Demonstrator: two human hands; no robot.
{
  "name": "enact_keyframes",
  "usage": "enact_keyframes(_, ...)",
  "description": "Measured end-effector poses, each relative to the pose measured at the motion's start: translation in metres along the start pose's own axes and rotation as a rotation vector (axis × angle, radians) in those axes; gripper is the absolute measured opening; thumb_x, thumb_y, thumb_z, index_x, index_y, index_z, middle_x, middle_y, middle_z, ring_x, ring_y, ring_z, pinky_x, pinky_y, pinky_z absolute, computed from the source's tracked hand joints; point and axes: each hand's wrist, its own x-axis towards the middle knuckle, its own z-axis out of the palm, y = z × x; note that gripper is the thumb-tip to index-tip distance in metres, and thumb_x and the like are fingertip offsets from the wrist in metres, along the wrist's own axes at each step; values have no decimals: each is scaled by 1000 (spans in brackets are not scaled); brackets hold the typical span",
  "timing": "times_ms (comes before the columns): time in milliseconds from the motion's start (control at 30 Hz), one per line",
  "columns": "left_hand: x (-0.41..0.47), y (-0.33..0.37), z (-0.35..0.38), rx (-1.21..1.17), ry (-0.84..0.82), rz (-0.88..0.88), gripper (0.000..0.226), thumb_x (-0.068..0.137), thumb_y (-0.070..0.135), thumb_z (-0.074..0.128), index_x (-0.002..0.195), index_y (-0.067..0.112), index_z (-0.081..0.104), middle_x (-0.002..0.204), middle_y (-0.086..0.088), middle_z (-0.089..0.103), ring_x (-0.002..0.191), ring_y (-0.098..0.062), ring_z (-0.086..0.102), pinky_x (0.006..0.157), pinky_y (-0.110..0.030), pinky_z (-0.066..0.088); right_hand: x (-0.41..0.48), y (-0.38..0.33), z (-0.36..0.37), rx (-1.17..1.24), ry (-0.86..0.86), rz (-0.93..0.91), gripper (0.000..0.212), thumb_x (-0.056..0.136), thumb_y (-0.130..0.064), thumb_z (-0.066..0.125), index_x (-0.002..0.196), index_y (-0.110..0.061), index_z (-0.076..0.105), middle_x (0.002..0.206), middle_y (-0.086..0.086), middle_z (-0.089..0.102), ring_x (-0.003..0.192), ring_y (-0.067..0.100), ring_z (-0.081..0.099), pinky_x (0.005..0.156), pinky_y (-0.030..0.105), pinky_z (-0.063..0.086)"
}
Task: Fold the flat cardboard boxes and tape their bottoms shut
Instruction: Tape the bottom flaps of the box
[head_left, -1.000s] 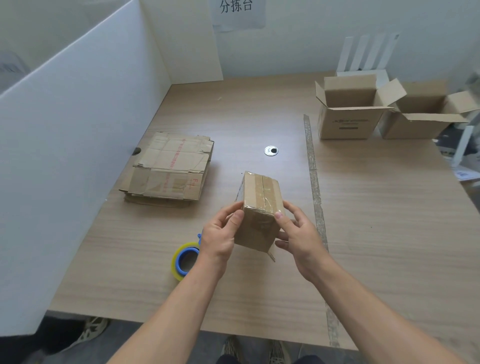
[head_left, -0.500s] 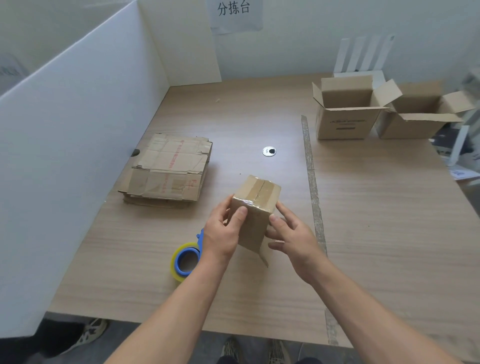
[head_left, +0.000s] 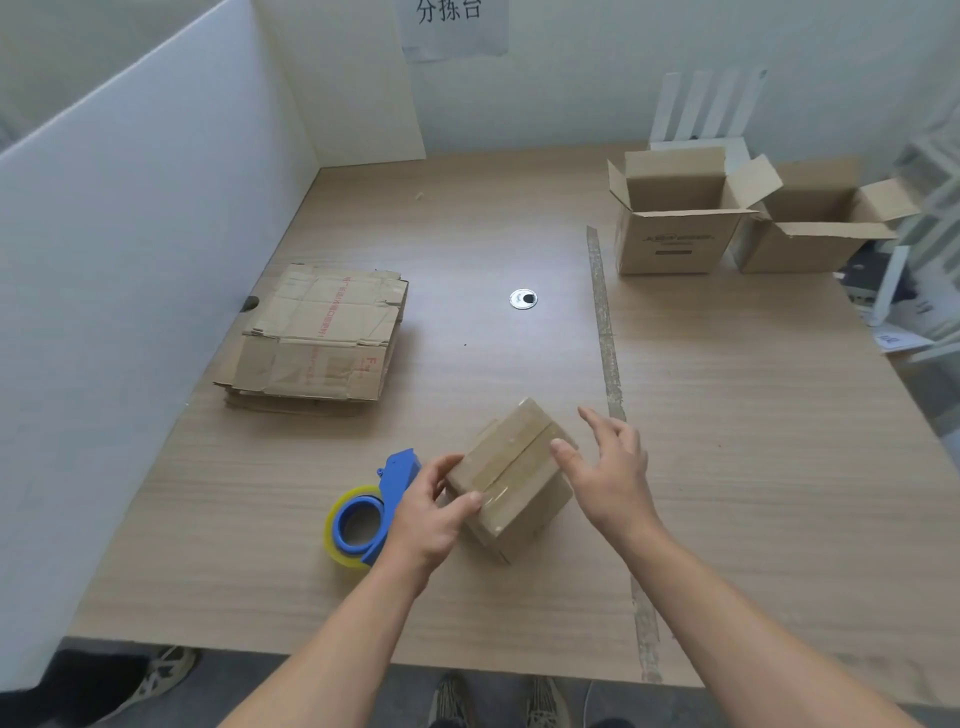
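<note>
Taped box (head_left: 511, 480) is at the near middle of the table (head_left: 727, 441), tilted, with its sealed face up and clear tape along the seam. My left hand (head_left: 431, 512) is clamped on the near-left corner, thumb on top, fingers curled round the side (my palm covers that corner, so no idea what's under it). My right hand (head_left: 610, 467) is spread wide, only the thumb touching the box's right edge. Can't tell if the underside actually rests on the wood.

Blue tape dispenser (head_left: 361, 519) lies just left of my left hand, partly hidden by it. A flat cardboard stack (head_left: 317, 338) sits further left, by the white partition (head_left: 130, 234). An open box (head_left: 670, 244) stands far right, and a second open box (head_left: 810, 244) is partly behind its flap. The wall sign (head_left: 452, 26) is cut off at the top.
</note>
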Motion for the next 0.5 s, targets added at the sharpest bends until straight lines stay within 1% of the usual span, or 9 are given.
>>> enact_keyframes(33, 0, -6, -3, 7, -27, -22, 43, 85, 0, 71, 118, 25, 60, 120, 7, 65, 110, 0, 60, 86, -13, 49, 4, 3, -1, -44, -32, 16, 65, 91, -45, 63, 149, -27, 39, 143, 1, 34, 137, 22, 25, 116, 38, 23)
enact_keyframes(67, 1, -11, -5, 13, -38, -56, 44, 86, 0, 70, 120, 26, 61, 123, 4, 65, 112, 0, 60, 91, -16, 50, 8, 6, -1, -72, -89, 35, 69, 91, -47, 63, 151, -27, 36, 147, 1, 33, 140, 22, 24, 116, 37, 22)
enact_keyframes(100, 1, -15, -6, 22, -36, -82, 45, 87, 2, 70, 125, 26, 60, 125, 3, 65, 113, -1, 60, 95, -21, 50, 11, 11, 0, -93, -157, 47, 70, 90, -49, 64, 150, -27, 37, 149, 1, 36, 139, 21, 29, 115, 36, 26)
enact_keyframes(167, 2, -20, -6, 102, 3, -104, 53, 90, 12, 70, 138, 29, 54, 129, 3, 62, 118, -7, 59, 104, -32, 48, 14, 18, 7, -148, -258, 42, 67, 87, -53, 65, 145, -27, 45, 142, 0, 50, 129, 18, 46, 107, 32, 37)
enact_keyframes(233, 1, -21, -1, 205, 64, -100, 62, 89, 23, 71, 145, 31, 46, 133, 4, 59, 119, -11, 58, 106, -40, 47, 13, 20, 15, -203, -239, 33, 63, 86, -53, 66, 141, -26, 49, 134, 0, 55, 122, 18, 51, 100, 30, 40)
enact_keyframes(300, -3, -20, 6, 271, 123, -93, 65, 87, 30, 72, 146, 29, 44, 133, 6, 58, 120, -12, 57, 106, -41, 46, 13, 21, 21, -223, -189, 43, 62, 86, -53, 66, 140, -27, 49, 135, 4, 54, 123, 21, 51, 101, 33, 41)
enact_keyframes(400, -8, -24, 13, 314, 157, -60, 66, 75, 45, 73, 136, 30, 51, 125, 10, 64, 114, -10, 60, 101, -39, 48, 11, 27, 31, -272, -200, 100, 60, 85, -55, 64, 138, -30, 51, 132, 8, 56, 124, 26, 51, 100, 34, 41)
enact_keyframes(433, -11, -26, 15, 330, 150, -60, 71, 73, 48, 73, 137, 29, 50, 128, 10, 63, 117, -11, 60, 102, -38, 47, 11, 29, 34, -278, -197, 111, 56, 85, -56, 64, 134, -31, 55, 129, 8, 58, 121, 27, 53, 97, 34, 42)
enact_keyframes(500, -15, -27, 18, 361, 144, -81, 80, 80, 43, 75, 150, 27, 38, 139, 8, 56, 128, -14, 53, 108, -33, 41, 11, 34, 38, -249, -178, 118, 45, 84, -54, 64, 124, -32, 63, 120, 7, 64, 115, 27, 57, 92, 33, 46)
